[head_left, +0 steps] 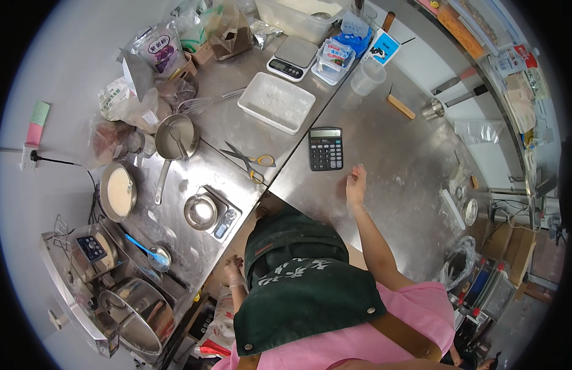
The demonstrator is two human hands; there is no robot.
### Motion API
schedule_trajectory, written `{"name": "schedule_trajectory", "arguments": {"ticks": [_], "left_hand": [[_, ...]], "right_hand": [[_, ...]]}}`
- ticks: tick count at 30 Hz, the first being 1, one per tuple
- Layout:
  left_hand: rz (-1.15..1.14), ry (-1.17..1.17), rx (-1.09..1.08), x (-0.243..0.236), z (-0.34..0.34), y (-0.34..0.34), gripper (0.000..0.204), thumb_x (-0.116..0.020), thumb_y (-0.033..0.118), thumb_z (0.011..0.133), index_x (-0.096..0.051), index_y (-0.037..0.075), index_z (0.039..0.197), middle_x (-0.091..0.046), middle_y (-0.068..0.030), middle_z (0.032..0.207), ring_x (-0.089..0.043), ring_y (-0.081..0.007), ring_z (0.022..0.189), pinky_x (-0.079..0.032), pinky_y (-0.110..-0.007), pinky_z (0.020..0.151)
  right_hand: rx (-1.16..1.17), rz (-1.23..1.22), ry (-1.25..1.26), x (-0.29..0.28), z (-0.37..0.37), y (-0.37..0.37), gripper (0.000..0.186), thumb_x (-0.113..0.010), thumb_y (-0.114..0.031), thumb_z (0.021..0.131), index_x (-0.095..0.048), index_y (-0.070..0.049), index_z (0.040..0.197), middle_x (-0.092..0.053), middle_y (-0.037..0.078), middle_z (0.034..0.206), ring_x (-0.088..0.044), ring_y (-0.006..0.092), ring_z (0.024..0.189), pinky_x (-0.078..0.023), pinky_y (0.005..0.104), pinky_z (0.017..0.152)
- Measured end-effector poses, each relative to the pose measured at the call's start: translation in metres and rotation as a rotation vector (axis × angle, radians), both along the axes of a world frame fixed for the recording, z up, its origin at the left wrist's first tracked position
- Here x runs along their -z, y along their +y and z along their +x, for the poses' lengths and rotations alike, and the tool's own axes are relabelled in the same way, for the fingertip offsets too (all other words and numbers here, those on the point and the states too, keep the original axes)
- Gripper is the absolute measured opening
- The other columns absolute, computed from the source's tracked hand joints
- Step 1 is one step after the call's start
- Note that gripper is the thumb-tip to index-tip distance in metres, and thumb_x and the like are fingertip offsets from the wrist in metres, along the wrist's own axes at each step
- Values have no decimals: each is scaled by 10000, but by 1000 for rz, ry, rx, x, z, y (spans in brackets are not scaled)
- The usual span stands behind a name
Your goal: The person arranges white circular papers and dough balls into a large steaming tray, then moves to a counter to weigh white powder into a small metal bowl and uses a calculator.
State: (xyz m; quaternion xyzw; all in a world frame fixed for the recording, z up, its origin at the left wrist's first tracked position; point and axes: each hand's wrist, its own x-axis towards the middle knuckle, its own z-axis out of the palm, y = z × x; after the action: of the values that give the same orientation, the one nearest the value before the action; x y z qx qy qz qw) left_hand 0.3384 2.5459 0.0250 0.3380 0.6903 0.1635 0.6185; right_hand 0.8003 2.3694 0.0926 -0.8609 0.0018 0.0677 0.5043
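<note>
Just right of a black calculator (326, 149), my right hand (356, 180) hovers over or rests on the steel table, its fingers loosely bent and holding nothing that I can see. My left hand (234, 265) hangs low beside my dark green apron, by the left table's edge, with fingers slightly apart and nothing visible in them. Nearest to it on that table is a small digital scale (226, 222) carrying a shiny metal bowl (200, 211). Scissors (249, 162) with yellow-and-grey handles lie spread beyond the scale. A white rectangular tub (276, 102), dusted inside, stands behind the calculator.
At left are a saucepan (176, 137), a pan of pale mixture (119, 192), a blue spatula (141, 245) and a large metal pot (139, 316). Ingredient bags (159, 46), a whisk (202, 103) and another scale (293, 57) stand far back. A wooden-handled tool (401, 106) lies right.
</note>
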Motion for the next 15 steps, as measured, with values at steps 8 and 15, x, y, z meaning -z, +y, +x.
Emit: {"name": "schedule_trajectory", "arguments": {"ticks": [8, 15], "left_hand": [[135, -164, 354, -101, 85, 29, 215, -610, 183, 898, -657, -25, 866, -655, -67, 805, -606, -154, 762, -469, -265, 715], [208, -121, 612, -128, 123, 33, 184, -627, 148, 888, -665, -25, 935, -665, -70, 908, -594, -137, 852, -452, -259, 807]], "right_hand": [[66, -27, 51, -7, 12, 3, 494, -521, 35, 845, -402, -22, 1321, -555, 130, 1177, -540, 224, 1074, -416, 329, 959], [-57, 99, -346, -87, 113, 67, 324, -618, -70, 844, -562, -18, 1159, -662, 144, 974, -635, 235, 877, -480, 327, 800]]}}
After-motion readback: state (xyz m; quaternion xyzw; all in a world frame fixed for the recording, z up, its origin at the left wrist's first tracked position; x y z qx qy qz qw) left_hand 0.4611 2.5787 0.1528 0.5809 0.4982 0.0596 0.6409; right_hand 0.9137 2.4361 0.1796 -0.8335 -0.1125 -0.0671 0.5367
